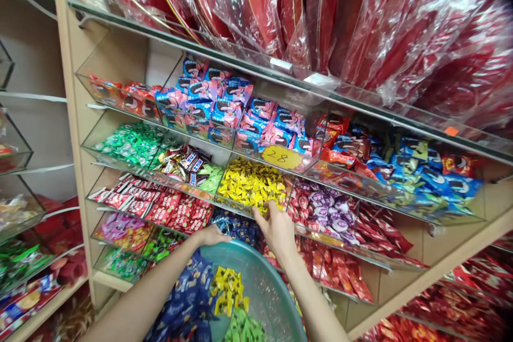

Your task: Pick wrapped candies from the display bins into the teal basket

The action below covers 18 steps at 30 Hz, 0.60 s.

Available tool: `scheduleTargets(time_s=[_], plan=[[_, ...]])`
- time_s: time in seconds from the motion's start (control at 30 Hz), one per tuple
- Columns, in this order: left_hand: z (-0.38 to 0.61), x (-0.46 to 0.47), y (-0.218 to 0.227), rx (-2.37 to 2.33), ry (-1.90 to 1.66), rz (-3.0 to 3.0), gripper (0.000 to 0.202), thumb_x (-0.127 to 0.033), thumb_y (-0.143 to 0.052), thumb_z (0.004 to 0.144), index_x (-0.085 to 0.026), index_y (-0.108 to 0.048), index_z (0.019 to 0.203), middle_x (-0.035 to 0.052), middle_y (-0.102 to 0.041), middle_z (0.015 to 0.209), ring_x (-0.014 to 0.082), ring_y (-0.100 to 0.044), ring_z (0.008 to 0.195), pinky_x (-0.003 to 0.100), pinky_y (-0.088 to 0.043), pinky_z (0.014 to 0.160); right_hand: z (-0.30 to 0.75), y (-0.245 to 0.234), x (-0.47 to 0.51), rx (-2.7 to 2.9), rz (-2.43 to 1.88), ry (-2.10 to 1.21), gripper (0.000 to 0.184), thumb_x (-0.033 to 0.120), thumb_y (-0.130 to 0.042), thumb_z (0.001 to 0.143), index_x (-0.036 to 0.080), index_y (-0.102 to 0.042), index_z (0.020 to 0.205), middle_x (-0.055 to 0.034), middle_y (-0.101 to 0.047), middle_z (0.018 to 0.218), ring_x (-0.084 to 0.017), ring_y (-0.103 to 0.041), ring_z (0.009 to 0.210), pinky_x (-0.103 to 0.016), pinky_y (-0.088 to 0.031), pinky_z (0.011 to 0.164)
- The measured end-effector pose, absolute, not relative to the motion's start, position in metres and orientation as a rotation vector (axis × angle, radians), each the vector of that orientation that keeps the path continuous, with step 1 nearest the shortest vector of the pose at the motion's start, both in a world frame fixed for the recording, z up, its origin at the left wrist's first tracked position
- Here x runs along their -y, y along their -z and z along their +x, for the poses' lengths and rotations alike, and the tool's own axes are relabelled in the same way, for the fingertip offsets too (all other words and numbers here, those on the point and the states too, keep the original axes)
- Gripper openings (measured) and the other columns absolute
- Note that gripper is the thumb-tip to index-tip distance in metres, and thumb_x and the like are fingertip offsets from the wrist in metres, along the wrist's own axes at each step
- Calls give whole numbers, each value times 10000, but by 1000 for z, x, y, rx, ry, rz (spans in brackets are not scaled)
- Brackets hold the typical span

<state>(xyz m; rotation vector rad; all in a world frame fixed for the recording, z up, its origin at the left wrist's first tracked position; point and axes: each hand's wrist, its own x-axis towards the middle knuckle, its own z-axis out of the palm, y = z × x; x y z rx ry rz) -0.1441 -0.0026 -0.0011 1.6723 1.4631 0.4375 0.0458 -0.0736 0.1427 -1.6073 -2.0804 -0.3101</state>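
Yellow sweets [250, 179] fill a clear shelf bin mid-rack, and our R hand [280, 232] is at the bin's front lip [235, 204], thumb & index a bit apart, tips in among the nearest wrappers; can't tell if they've hold of a pc. Our L hand [211, 235] is closed on the far rim of the teal basin [276, 299], which sits just below & in front of the rack w/ dark blue packets [186, 294], yellow packets [230, 291] & green packets [244, 327] inside. Main risk, we reckon: a loose pinch or a wrapper snagging on the lip, so a pc drops onto the blue-wrapped sweets [240, 227] in the bin below instead of into the basin. Basin could tip too, b/c we see only one hand on it, at one spot, & the blue load looks heavier on the L side; what's under it is out of view. Reaching too far R might also knock yellow pcs over into the purple sweets [331, 206] next door, tho the divider should help.
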Motion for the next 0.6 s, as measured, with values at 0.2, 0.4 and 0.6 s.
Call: scheduleTargets(time_s=[0.2, 0.4, 0.6], plan=[[-142, 1, 7, -1453, -412, 1656, 567, -721, -533, 460, -155, -509, 475, -63, -337, 406, 65, -296, 419, 217, -223, 442, 58, -52, 101, 2657, -1563, 130, 323, 453, -384, 822, 187, -537, 922, -64, -644, 754, -181, -607, 696, -226, -374, 580], [-143, -1, 13, -1433, -472, 1632, 541, -695, -547, 468, -157, -499, 483, -65, -346, 415, 69, -326, 445, 207, -235, 449, 60, -19, 88, 2844, -1625, 198, 244, 360, -497, 774, 162, -558, 903, -96, -641, 842, -215, -608, 787, -271, -419, 655], [-143, 1, 9, -1417, -473, 1689, 551, -695, -546, 466, -161, -415, 427, -71, -278, 404, 55, -258, 426, 215, -180, 431, 32, -11, 87, 2853, -1606, 164, 269, 357, -504, 773, 145, -555, 931, -111, -642, 845, -217, -612, 790, -286, -440, 643]])
